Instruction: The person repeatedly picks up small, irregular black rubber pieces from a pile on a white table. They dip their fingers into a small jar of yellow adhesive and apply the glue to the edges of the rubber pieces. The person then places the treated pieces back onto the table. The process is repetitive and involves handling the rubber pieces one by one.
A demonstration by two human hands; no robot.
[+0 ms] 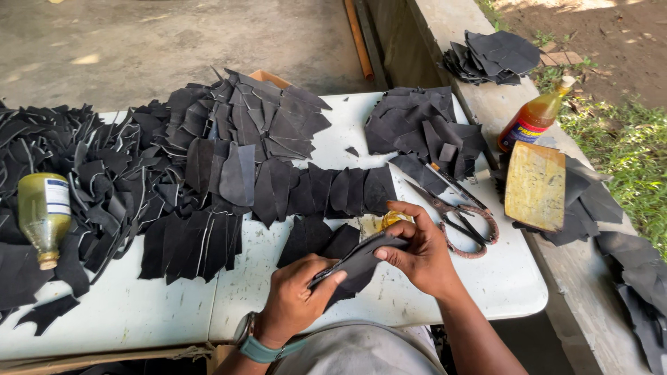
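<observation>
So we've got both hands on one dark leather piece (358,262), held just above the near edge of the white table (486,278). Our left hand (295,300) is closed around its lower end, thumb pressed on top, and our right hand (417,253) pinches the upper end between thumb and fingers. Taking that piece as the landmark: right behind it sits a small yellow-lidded jar (393,219), partly hidden by our right fingers. Just to the right of it lie rusty scissors (458,219). Behind and to the left is a big spread of black cut pieces (208,167), and far left among them a yellowish bottle (43,215) lies on its side. Off to the right, on the concrete ledge (500,104), stands an orange bottle (535,114).
</observation>
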